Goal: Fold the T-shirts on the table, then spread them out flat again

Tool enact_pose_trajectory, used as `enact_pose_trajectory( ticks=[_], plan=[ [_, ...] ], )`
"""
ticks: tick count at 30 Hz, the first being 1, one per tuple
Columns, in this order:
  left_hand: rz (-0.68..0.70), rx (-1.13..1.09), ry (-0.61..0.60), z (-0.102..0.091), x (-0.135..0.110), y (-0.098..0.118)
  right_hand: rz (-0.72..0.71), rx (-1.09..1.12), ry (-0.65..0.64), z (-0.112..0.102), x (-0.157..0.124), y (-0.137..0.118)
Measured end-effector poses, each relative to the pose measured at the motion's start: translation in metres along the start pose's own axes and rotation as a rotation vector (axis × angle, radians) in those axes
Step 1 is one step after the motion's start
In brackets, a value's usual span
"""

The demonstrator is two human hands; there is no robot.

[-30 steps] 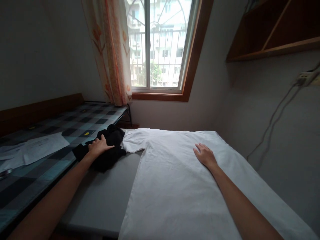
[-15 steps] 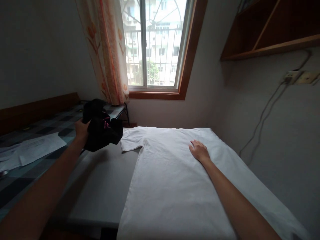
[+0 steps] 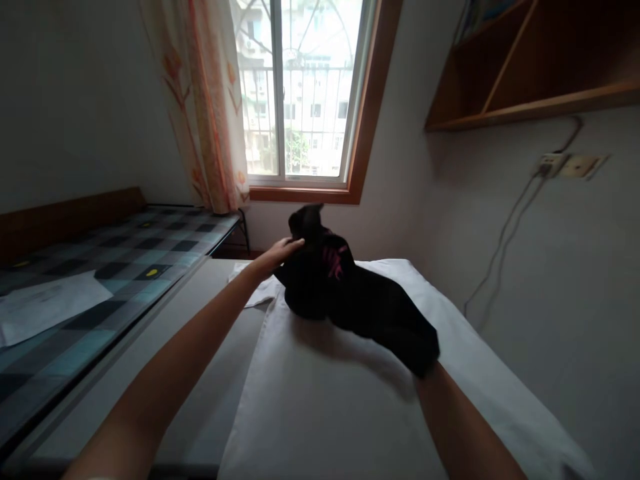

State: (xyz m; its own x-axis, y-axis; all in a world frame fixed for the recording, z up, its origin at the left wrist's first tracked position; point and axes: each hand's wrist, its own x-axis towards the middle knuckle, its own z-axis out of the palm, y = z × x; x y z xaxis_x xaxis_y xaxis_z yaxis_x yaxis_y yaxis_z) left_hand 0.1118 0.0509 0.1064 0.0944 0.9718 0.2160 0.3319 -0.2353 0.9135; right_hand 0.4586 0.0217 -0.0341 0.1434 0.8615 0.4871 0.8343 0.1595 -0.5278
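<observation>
A bunched black garment [image 3: 370, 300] with a pink print hangs over the white T-shirt [image 3: 320, 400]. My left hand [image 3: 286, 249] grips its upper left part, fingers closed on the cloth. The garment covers my right hand and much of the forearm [image 3: 453, 413], so my right fingers are hidden. Beneath, the white T-shirt lies spread on the grey tabletop [image 3: 200, 393], one short sleeve toward the left. The black cloth hides its upper middle.
On the left stands a bed [image 3: 105, 247] with a checked cover and a sheet of paper [image 3: 55, 303]. A window [image 3: 295, 133] with a flowered curtain [image 3: 210, 113] is ahead. Wooden shelves [image 3: 535, 100] and cords [image 3: 500, 240] hang on the right wall.
My left hand has carried the black garment rightward from the table's left side to above the white T-shirt. My right hand, bare on the T-shirt before, is now covered by the garment.
</observation>
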Motion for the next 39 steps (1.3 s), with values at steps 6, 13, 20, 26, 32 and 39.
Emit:
enact_pose_trajectory(
  ticks=[6,13,20,26,32,39],
  plan=[
    [0.108,0.386,-0.039,0.045,-0.013,-0.047,0.254,0.331,0.074,0.002,0.001,-0.01],
    [0.18,0.516,-0.163,0.056,-0.019,-0.065,0.196,0.467,-0.145,0.002,0.003,-0.033],
    [0.307,0.533,-0.35,0.058,-0.028,-0.059,0.159,0.236,-0.112,0.008,0.002,-0.033],
    [0.396,0.587,-0.287,0.057,-0.032,-0.047,0.241,0.684,-0.125,0.004,0.003,-0.04],
    [0.311,0.507,0.178,0.02,-0.017,-0.035,0.291,0.979,-0.039,-0.011,0.005,-0.048],
    [0.156,0.534,0.479,-0.007,-0.01,-0.03,0.161,0.553,0.183,-0.001,0.0,-0.052]
  ],
)
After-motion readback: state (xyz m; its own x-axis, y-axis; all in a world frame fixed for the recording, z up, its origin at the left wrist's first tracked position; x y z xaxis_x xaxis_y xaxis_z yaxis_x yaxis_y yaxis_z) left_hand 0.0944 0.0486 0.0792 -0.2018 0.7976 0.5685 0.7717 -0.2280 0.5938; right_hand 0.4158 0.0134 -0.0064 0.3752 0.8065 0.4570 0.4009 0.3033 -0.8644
